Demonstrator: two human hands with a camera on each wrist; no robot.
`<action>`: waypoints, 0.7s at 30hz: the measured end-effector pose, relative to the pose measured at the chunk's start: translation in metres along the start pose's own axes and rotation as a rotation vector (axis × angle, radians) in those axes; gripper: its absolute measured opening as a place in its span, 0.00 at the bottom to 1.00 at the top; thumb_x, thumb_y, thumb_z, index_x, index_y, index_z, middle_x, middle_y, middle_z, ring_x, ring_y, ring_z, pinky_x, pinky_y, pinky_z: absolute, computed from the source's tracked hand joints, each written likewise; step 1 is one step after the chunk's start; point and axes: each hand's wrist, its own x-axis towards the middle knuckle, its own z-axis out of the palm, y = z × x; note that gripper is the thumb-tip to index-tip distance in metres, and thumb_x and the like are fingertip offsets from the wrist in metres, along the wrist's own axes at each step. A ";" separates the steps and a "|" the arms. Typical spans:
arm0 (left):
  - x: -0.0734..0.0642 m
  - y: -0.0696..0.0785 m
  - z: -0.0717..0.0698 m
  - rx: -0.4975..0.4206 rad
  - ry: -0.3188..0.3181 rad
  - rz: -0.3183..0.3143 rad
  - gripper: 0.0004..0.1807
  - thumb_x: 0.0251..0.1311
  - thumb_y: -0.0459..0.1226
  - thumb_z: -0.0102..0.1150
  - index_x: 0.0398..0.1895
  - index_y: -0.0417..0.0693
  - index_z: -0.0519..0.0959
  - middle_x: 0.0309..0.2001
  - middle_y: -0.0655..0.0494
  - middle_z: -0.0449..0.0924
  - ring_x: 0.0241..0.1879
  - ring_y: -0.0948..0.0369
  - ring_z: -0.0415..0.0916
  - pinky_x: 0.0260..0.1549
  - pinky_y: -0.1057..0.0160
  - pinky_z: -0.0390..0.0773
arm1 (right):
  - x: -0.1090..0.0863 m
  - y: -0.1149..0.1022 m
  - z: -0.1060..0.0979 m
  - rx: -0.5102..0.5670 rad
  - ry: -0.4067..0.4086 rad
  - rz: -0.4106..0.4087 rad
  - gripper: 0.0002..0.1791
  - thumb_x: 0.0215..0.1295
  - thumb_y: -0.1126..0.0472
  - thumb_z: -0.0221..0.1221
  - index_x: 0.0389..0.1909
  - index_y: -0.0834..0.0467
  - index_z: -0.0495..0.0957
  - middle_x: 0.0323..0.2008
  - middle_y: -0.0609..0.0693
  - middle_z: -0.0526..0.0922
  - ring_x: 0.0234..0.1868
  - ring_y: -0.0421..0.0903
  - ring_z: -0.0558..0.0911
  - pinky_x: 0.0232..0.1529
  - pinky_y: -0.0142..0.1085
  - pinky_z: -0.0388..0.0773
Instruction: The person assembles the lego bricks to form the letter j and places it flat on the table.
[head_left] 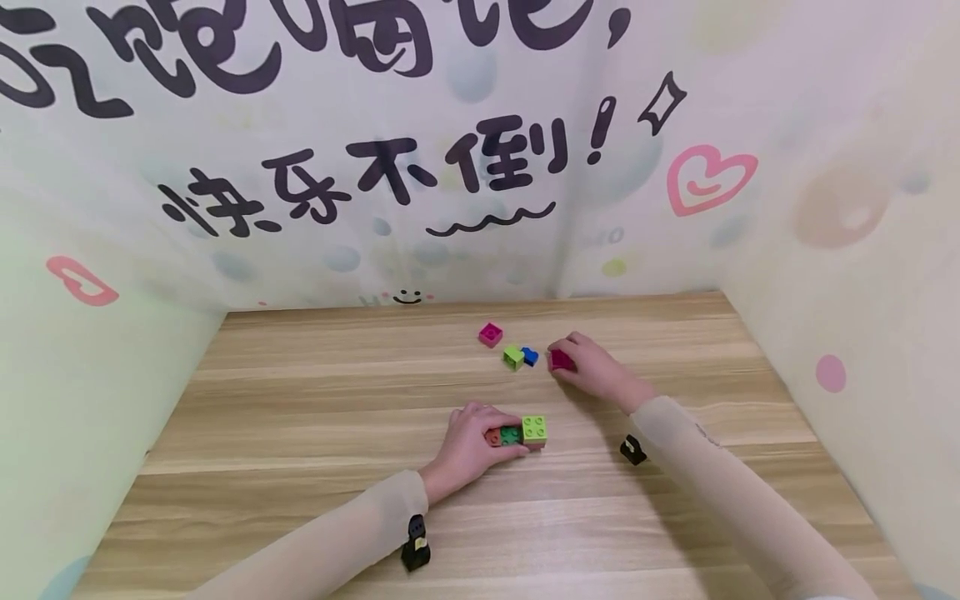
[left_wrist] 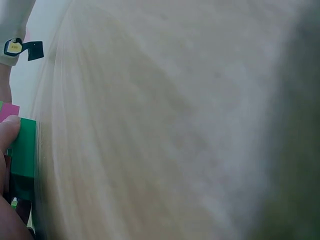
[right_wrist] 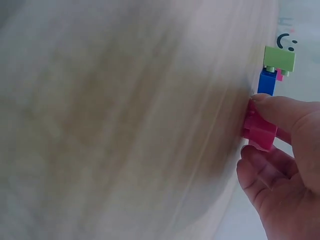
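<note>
My left hand [head_left: 472, 442] grips a joined row of toy bricks near the middle of the table. In the row are an orange-red brick [head_left: 492, 437], a green brick [head_left: 511, 436] and, at the right end, a lime brick [head_left: 534, 427] on top of a pink one [left_wrist: 10, 111]. The green brick's side [left_wrist: 23, 155] also shows in the left wrist view. Farther back, my right hand [head_left: 596, 371] pinches a magenta brick [right_wrist: 261, 130] between thumb and fingers, low at the table. Fingers partly cover it.
Left of my right hand lie a blue brick [head_left: 529, 357] and a lime brick [head_left: 513, 357] lying on its side. Another magenta brick [head_left: 491, 335] sits behind them. The wooden table [head_left: 300, 375] meets printed walls at the back and sides. Black wrist cameras [head_left: 416, 546] sit at both sleeves.
</note>
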 end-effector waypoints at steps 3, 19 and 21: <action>0.000 0.001 0.000 -0.007 -0.002 -0.003 0.25 0.55 0.53 0.78 0.55 0.58 0.88 0.51 0.62 0.87 0.52 0.59 0.72 0.50 0.55 0.63 | -0.006 0.001 0.001 0.038 0.020 0.018 0.22 0.70 0.63 0.66 0.62 0.66 0.77 0.52 0.63 0.79 0.53 0.59 0.81 0.55 0.53 0.81; 0.001 0.000 0.002 -0.010 0.011 0.003 0.25 0.54 0.53 0.79 0.54 0.57 0.88 0.51 0.62 0.88 0.51 0.59 0.72 0.51 0.54 0.63 | -0.059 -0.015 -0.001 0.451 0.200 0.089 0.27 0.69 0.66 0.66 0.67 0.66 0.74 0.54 0.62 0.82 0.55 0.59 0.83 0.56 0.48 0.82; 0.000 -0.001 0.002 -0.010 0.010 0.001 0.25 0.54 0.53 0.79 0.54 0.57 0.88 0.51 0.61 0.88 0.51 0.60 0.72 0.51 0.54 0.63 | -0.064 -0.021 -0.001 0.488 0.212 0.066 0.25 0.69 0.65 0.67 0.64 0.66 0.76 0.53 0.60 0.83 0.53 0.57 0.84 0.55 0.43 0.82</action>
